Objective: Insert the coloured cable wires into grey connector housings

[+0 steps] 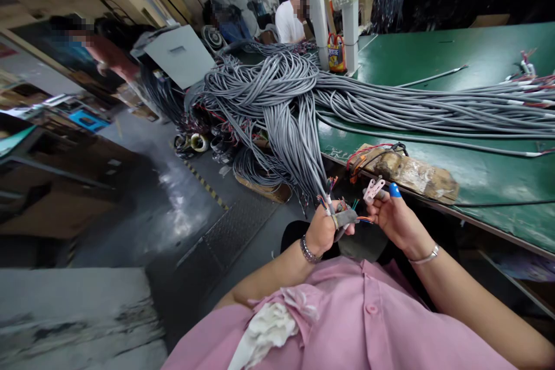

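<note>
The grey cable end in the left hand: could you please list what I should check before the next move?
1. Grip: the left hand closes round the grey cable end: ok.
2. The coloured wires show beyond the jacket: ok.
3. The right hand pinches the pale connector: ok.
4. The blue finger cot sits on a right fingertip: ok.
5. Which wire faces which connector slot: cannot tell, too small.
6. The cable bundle hangs slack behind the end: cannot tell.

A worn wooden block (pixel 414 176) on the green table (pixel 433 49), a white pillar (pixel 315 11) and a fan (pixel 230 1) beyond
</note>
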### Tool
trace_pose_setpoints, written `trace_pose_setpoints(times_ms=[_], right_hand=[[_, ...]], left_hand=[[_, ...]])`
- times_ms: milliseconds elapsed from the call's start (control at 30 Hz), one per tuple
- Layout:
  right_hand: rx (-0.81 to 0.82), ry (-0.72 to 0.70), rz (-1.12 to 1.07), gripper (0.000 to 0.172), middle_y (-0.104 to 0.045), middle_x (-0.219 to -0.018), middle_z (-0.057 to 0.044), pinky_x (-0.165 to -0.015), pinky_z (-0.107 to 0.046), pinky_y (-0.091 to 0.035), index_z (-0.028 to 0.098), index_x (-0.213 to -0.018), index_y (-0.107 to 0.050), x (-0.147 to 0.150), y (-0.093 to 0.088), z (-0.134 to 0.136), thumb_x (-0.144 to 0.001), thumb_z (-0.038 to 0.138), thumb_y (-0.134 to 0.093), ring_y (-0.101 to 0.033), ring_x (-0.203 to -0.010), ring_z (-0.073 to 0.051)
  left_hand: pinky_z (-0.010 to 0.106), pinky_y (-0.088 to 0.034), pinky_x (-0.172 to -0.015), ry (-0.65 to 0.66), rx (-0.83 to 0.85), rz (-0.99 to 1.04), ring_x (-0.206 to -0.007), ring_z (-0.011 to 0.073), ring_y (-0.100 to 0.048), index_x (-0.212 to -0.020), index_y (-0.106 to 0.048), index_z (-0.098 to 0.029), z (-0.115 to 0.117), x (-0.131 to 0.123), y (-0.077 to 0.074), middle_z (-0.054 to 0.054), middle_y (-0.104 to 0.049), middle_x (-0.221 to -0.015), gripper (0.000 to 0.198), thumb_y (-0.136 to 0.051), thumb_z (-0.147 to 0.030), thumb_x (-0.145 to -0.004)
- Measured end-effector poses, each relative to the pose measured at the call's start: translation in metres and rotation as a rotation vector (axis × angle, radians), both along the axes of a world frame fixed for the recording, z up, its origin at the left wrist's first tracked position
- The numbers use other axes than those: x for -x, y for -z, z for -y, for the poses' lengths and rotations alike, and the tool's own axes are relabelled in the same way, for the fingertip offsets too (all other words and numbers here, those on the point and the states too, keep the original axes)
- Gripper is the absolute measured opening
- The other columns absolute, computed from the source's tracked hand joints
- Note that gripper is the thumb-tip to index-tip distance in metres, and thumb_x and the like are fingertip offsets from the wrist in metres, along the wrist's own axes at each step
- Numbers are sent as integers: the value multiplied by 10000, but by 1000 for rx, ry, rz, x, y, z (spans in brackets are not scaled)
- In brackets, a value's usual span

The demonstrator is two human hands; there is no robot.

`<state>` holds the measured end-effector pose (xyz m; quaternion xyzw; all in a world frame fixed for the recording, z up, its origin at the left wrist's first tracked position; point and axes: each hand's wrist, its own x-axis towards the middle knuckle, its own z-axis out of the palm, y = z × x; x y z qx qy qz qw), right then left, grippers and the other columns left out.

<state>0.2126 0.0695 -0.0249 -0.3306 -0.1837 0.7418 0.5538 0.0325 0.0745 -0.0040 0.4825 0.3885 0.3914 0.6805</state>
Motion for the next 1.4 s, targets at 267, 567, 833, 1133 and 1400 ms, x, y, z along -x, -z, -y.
trace_pose_setpoints(times_ms=[267, 567, 833, 1133, 1400], right_hand=[[-83, -32, 7, 288, -627, -744, 1, -599, -239, -465, 197, -868, -696, 2, -14, -11, -806, 478, -681, -531, -626, -109], [-16, 14, -113, 323, -673, -800, -18, -621, -282, -496, 200, -874, -707, 6, 1, -13, -771, 506, -707, -595, -677, -144], [-55, 51, -100, 290, -674, -781, -25, -567, -298, -492, 212, -892, -696, 11, 0, -13, -807, 488, -676, -600, -630, -158], [-43, -62, -160, 432, -679, -858, -33, -673, -310, -514, 217, -887, -687, 2, 0, -5, -800, 630, -597, -615, -704, -153], [-151, -261, 79, 212, -624, -719, -13, -590, -247, -422, 174, -839, -669, -7, 0, 18, -782, 367, -737, -536, -626, -116]], left_hand=[[216, -357, -458, 142, 12, 18, -438, 101, -519, -634, -631, -110, -5, -7, -15, 35, -609, -509, 325, -719, -408, -730], [217, -373, -464, 122, 59, 25, -422, 93, -505, -626, -604, -122, -11, -18, -17, 19, -594, -489, 358, -735, -446, -705], [218, -359, -451, 123, 61, -31, -406, 88, -483, -615, -623, -111, -11, -19, -16, 36, -594, -476, 410, -711, -499, -716], [224, -364, -475, 103, -4, -28, -441, 103, -503, -606, -612, -122, -5, -13, -12, 32, -588, -491, 380, -690, -463, -755], [234, -384, -537, 127, -171, -217, -512, 110, -520, -590, -638, -122, 10, 0, -16, 51, -622, -558, 388, -655, -449, -799]])
